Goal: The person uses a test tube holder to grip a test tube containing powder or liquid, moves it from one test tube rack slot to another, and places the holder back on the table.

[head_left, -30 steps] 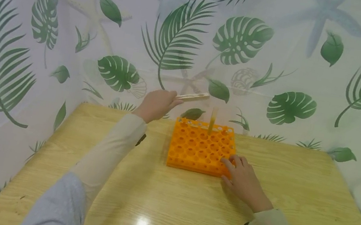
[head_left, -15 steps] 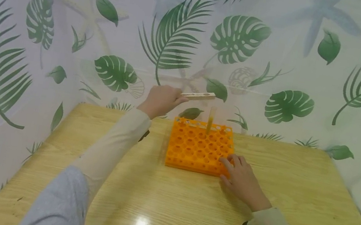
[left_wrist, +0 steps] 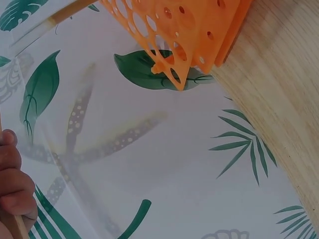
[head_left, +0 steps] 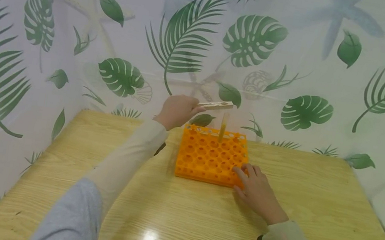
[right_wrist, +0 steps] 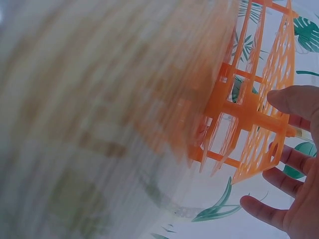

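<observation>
My left hand (head_left: 178,111) grips the handle of a wooden test tube holder (head_left: 218,105), raised behind the rack with its far end just above the mouth of a test tube. That glass test tube (head_left: 223,128), with yellowish liquid in it, stands upright in the back row of an orange test tube rack (head_left: 202,175). At the rack's front right corner, my right hand (head_left: 260,193) holds the edge between thumb and forefinger. In the right wrist view its thumb (right_wrist: 289,99) lies against the rack, the other fingers spread.
The rack stands on a wooden table (head_left: 147,213) near its back edge. Behind the table hangs a white cloth (head_left: 201,62) printed with green leaves and starfish. The right sleeve (right_wrist: 99,124) blocks much of the right wrist view.
My left hand has moved right with the test tube holder, bringing its end over towards the test tube. The right hand stays at the rack's corner.
</observation>
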Action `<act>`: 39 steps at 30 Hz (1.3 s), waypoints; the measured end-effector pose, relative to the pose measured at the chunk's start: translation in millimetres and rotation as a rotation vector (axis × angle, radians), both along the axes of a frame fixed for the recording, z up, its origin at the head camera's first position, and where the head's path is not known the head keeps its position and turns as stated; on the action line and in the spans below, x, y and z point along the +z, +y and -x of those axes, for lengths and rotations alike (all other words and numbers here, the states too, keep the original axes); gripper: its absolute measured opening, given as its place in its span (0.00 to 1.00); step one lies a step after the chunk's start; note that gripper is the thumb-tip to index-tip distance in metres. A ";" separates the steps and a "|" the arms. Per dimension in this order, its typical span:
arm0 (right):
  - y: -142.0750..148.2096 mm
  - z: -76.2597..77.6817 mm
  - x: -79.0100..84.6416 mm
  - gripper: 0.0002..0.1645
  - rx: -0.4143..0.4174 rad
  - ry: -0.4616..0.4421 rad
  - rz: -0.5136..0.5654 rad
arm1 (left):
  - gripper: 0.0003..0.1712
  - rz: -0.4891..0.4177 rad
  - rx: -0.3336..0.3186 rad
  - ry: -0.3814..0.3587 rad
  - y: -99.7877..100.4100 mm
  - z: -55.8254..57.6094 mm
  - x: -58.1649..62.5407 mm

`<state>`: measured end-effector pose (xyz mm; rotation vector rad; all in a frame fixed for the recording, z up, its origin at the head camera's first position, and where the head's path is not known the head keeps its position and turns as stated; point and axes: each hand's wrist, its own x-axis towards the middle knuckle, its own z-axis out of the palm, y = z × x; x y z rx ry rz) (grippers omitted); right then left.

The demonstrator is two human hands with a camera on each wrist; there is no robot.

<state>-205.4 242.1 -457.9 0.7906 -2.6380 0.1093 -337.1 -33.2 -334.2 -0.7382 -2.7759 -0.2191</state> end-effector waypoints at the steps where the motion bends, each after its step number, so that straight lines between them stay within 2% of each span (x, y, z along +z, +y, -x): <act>1: 0.0 0.2 -0.3 0.31 0.000 0.000 0.000 | 0.26 0.004 0.001 0.005 0.9 -0.6 0.0; 7: 0.1 2.1 -2.3 0.30 -0.011 -0.005 -0.015 | 0.25 0.013 0.012 0.026 4.9 -2.8 -0.7; 20: -1.0 -0.3 0.6 0.30 -0.017 -0.011 -0.026 | 0.25 -0.053 0.001 0.051 10.1 -6.5 -8.9; 27: -0.4 -0.8 0.4 0.30 -0.013 -0.002 -0.028 | 0.26 -0.046 0.023 0.057 12.4 -8.1 -12.3; 39: -0.1 -2.0 0.7 0.31 -0.006 0.003 -0.014 | 0.25 -0.057 0.037 0.029 16.3 -7.6 -19.5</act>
